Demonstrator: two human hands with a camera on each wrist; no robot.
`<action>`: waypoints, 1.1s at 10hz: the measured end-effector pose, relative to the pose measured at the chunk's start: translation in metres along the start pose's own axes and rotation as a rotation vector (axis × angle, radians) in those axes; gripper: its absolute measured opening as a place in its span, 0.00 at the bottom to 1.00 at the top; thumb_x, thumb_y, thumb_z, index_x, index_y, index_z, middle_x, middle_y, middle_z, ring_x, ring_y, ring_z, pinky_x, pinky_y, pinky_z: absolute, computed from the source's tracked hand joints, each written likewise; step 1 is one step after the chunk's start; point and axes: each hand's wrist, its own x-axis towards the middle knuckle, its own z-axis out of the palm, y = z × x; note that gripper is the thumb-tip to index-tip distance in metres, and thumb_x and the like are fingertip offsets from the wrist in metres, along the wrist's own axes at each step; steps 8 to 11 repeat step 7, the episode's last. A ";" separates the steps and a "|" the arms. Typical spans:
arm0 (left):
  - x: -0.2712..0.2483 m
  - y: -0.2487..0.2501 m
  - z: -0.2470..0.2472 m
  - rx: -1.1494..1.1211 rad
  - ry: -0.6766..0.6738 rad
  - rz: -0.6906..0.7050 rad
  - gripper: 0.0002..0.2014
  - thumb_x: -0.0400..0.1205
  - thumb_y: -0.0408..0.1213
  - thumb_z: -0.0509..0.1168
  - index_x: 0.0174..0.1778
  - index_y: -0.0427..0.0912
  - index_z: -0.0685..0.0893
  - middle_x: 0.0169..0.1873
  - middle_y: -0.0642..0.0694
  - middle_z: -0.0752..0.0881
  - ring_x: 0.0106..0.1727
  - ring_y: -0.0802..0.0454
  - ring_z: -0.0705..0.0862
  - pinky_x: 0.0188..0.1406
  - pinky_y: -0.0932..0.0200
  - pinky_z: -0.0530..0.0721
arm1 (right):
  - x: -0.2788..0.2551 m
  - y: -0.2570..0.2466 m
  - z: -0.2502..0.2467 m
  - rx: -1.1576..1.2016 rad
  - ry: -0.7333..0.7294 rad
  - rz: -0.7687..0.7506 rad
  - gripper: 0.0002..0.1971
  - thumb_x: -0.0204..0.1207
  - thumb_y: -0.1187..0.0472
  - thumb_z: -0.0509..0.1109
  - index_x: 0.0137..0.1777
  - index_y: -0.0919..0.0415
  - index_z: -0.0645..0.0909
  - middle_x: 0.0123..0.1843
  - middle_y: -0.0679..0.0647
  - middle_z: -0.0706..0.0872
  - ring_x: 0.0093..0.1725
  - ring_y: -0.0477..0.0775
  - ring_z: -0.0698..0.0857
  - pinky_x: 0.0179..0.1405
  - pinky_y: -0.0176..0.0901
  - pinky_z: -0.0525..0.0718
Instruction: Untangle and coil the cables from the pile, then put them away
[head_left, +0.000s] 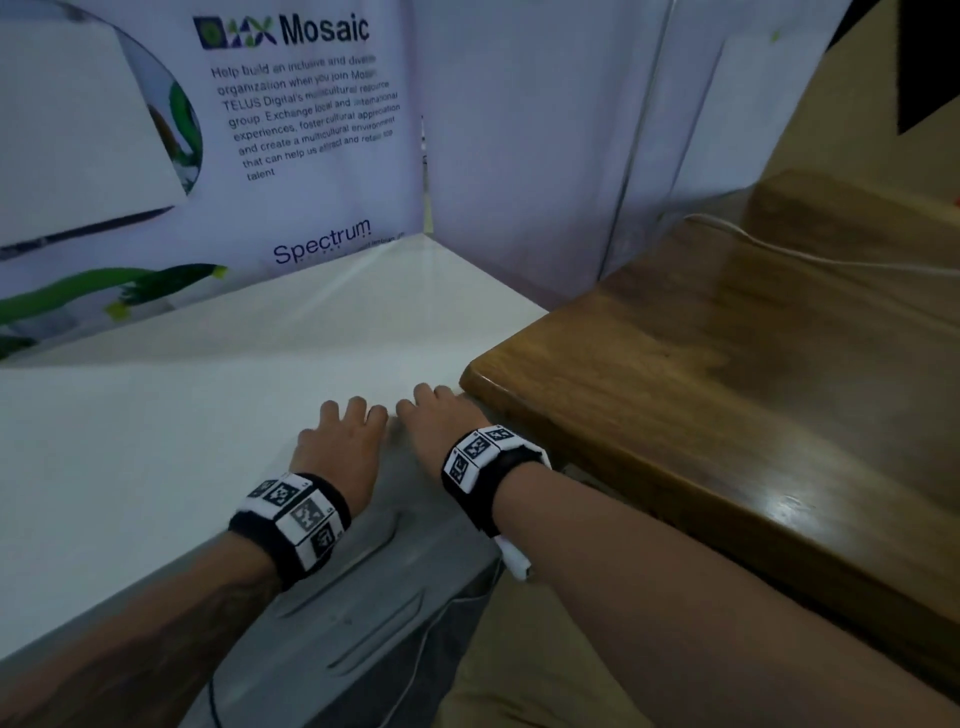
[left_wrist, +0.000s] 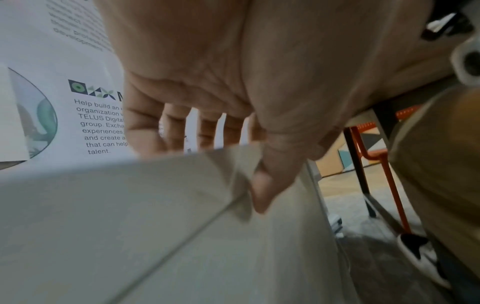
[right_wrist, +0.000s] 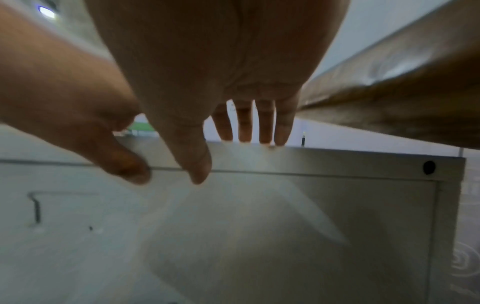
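No pile of cables shows in any view. My left hand (head_left: 347, 431) and right hand (head_left: 436, 410) lie side by side on the front edge of a white cabinet (head_left: 182, 426). Both have straight fingers flat on its top. In the left wrist view the left hand (left_wrist: 223, 156) spreads its fingers (left_wrist: 176, 131) over the top while the thumb hangs down the front. The right wrist view shows the right hand (right_wrist: 233, 156) the same way, fingertips (right_wrist: 265, 135) on the top edge. Neither hand holds anything.
A wooden table (head_left: 727, 405) adjoins the cabinet on the right, with a white cable (head_left: 779, 252) lying across its far part. The cabinet's grey drawer front (head_left: 374, 597) has handle slots and a keyhole (right_wrist: 429, 167). Thin wires (head_left: 431, 639) hang in front of it. Printed panels stand behind.
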 end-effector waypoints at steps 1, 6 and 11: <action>0.005 0.006 -0.024 -0.064 -0.064 0.038 0.25 0.78 0.49 0.65 0.69 0.46 0.68 0.66 0.45 0.74 0.64 0.42 0.75 0.52 0.49 0.80 | -0.027 0.009 -0.022 0.060 -0.074 -0.014 0.20 0.83 0.56 0.67 0.72 0.61 0.74 0.67 0.61 0.78 0.65 0.63 0.80 0.51 0.48 0.76; 0.023 0.265 -0.284 -0.467 0.297 0.753 0.15 0.80 0.55 0.66 0.54 0.49 0.80 0.52 0.49 0.83 0.53 0.45 0.83 0.54 0.49 0.83 | -0.316 0.235 -0.209 -0.003 0.177 0.832 0.12 0.79 0.45 0.69 0.56 0.50 0.84 0.53 0.51 0.86 0.52 0.59 0.84 0.49 0.47 0.81; 0.024 0.329 -0.324 -0.515 0.286 0.851 0.15 0.80 0.58 0.65 0.54 0.51 0.81 0.54 0.48 0.85 0.52 0.47 0.83 0.56 0.47 0.84 | -0.374 0.278 -0.236 0.015 0.253 0.965 0.12 0.79 0.46 0.71 0.55 0.52 0.85 0.53 0.54 0.87 0.51 0.59 0.85 0.53 0.50 0.86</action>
